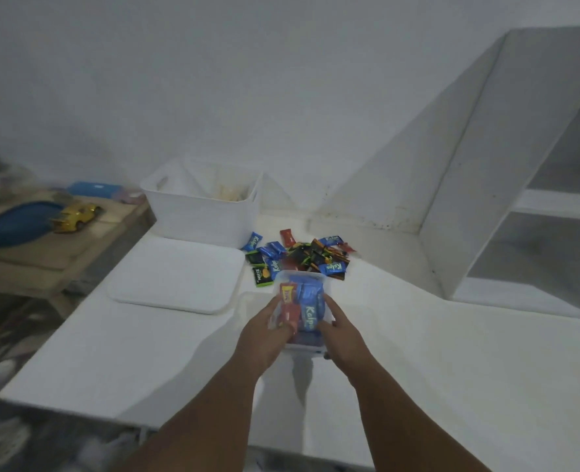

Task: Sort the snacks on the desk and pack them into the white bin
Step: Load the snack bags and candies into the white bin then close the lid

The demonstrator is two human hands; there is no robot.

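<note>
Left hand (264, 330) and right hand (337, 330) grip opposite sides of a small clear container (303, 310) holding red and blue Kalpa packets, above the white desk (417, 352) | loose snack pile (298, 257) just beyond it | white bin (201, 207) behind pile's left, upright | white lid (176, 275) flat beside bin

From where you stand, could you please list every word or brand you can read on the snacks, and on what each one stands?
"Kelpo": blue packet in the clear container held between both hands.
"Kelpo": blue packet at the near right of the loose pile, upside down to the camera.
"Kelpo": blue packet beside the white bin.
Green packet at the pile's left: lettering too blurred to read.
Red packet in the container: yellow print, unreadable.
</note>
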